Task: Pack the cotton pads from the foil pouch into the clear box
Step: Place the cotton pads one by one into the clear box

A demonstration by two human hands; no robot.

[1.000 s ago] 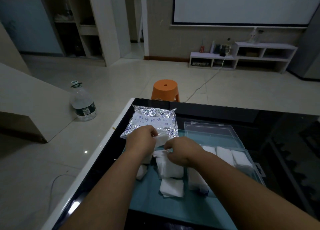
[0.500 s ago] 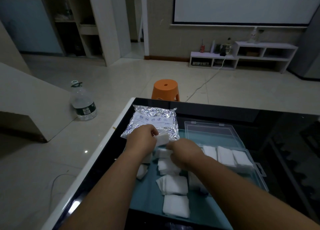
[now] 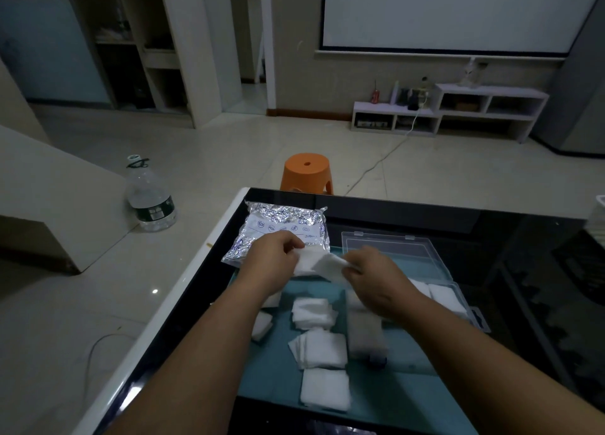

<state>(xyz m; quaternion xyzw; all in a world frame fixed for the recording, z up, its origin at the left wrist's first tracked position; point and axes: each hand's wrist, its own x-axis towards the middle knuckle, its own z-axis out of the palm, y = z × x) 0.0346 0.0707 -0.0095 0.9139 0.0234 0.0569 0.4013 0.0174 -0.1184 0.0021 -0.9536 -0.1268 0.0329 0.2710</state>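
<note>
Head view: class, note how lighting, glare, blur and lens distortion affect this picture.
Head view: dim overall, with the black table nearly swallowed in shadow. The foil pouch glints and a small glare spot sits on the floor. The cotton pad pinched by the left hand and right hand looks slightly soft. The wide-angle lens bows the projection screen edges.

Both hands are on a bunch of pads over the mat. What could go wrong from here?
The held pads seem pinched only at their ends by the left hand and right hand; some may slip out. The loose pads lie between the forearms and could be swept off the mat.
</note>
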